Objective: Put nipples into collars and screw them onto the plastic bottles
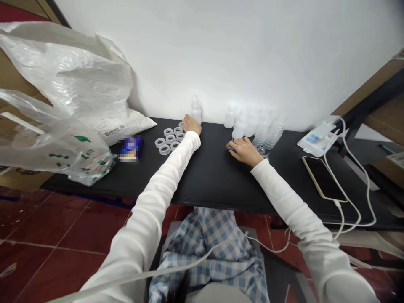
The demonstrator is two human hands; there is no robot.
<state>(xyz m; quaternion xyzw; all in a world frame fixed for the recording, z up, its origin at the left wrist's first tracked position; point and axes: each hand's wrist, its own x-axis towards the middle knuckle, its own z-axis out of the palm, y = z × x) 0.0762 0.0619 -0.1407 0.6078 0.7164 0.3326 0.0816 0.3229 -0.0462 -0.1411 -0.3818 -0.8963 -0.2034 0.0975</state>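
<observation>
My left hand [191, 124] has its fingers curled down beside the group of clear plastic rings [164, 149]. A clear baby bottle [196, 110] with a domed top stands right behind that hand, against the wall. Whatever the left fingers hold is hidden. The fingers of my right hand [245, 151] are bent around a small clear plastic piece [230, 147], whose edge shows at the fingertips. Just beyond it stand several frosted bottles [240, 126]. Beside them are stacks of clear ribbed cups or covers [273, 135], and small clear pieces lie partly behind the right hand.
On the left are a big white plastic bag [85, 75], a clear bag with green print [78, 155] and a small blue packet [131, 147]. At right lie a phone [323, 179] with a white cable and a blue-and-white package [317, 139]. The black table [214, 176] meets the wall.
</observation>
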